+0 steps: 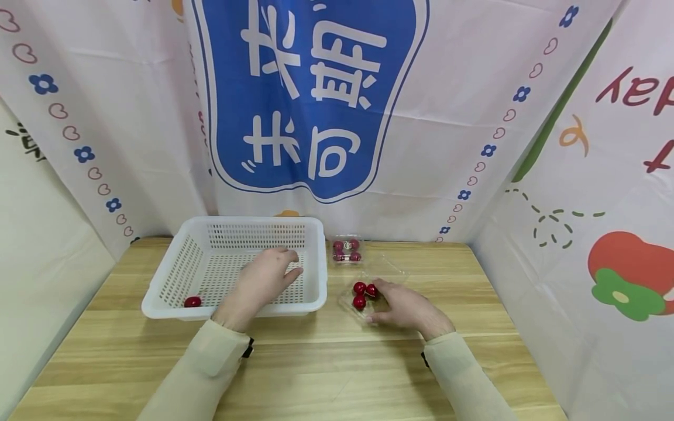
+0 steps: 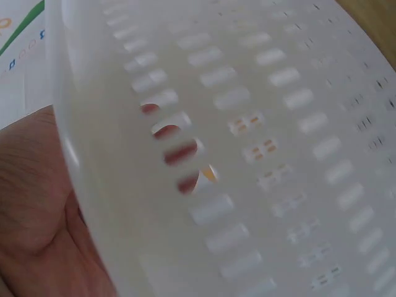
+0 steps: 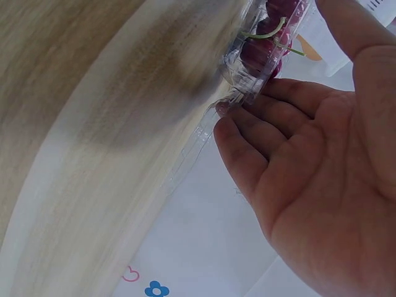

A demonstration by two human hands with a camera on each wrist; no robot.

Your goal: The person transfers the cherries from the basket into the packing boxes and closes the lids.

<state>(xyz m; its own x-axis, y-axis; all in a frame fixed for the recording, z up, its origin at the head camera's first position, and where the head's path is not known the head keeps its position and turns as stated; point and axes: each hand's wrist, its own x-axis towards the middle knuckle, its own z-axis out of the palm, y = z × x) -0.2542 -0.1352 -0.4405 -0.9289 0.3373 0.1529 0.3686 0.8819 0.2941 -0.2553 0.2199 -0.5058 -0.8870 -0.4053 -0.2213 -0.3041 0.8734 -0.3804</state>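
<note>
My left hand [image 1: 265, 279] is over the white plastic basket [image 1: 319, 263], fingers spread apart and holding nothing. In the left wrist view its palm [image 2: 37, 198] is partly hidden behind the basket's rim. A shiny red fruit [image 1: 192, 302] lies in the basket's near left corner. My right hand [image 1: 404, 307] holds the right side of an unlidded clear plastic box [image 1: 347, 304], thumb at the near side and fingers at the far side. Several dark red cherries [image 1: 360, 288] sit in that box, with green stems [image 3: 272, 31] showing in the right wrist view.
A closed clear box [image 1: 346, 249] of dark red fruit stands behind, beside the basket. The open box's clear lid [image 1: 387, 269] lies folded back on the wooden table [image 1: 326, 374]. Printed cloth [image 1: 453, 70] hangs at the table's back and right side.
</note>
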